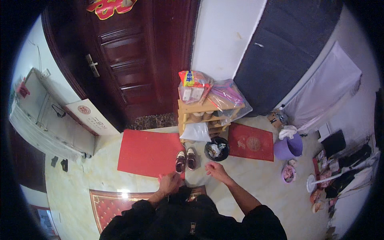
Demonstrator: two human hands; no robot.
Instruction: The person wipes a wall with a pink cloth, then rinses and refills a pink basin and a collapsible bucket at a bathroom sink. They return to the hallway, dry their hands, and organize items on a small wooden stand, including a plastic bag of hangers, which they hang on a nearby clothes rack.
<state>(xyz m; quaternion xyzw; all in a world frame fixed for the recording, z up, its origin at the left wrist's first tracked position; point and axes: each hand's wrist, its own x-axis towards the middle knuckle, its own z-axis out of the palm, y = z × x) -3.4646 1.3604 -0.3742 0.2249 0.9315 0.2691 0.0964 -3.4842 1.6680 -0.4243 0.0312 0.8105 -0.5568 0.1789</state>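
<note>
My left hand hangs low in front of me, just below a pair of dark sneakers with white toes. A small pinkish patch shows at its left edge; whether the hand holds it I cannot tell. The left sneaker stands on the edge of a red mat, and the right sneaker is beside it on the tiles. My right hand is raised to the right of the shoes with loosely bent fingers and nothing visible in it. Nearest to it is a black waste bin with crumpled litter inside.
A wooden shoe rack carries plastic bags on top. Behind stand a dark red door and a grey door. To the right are another red mat and a purple bucket. A white board leans at left.
</note>
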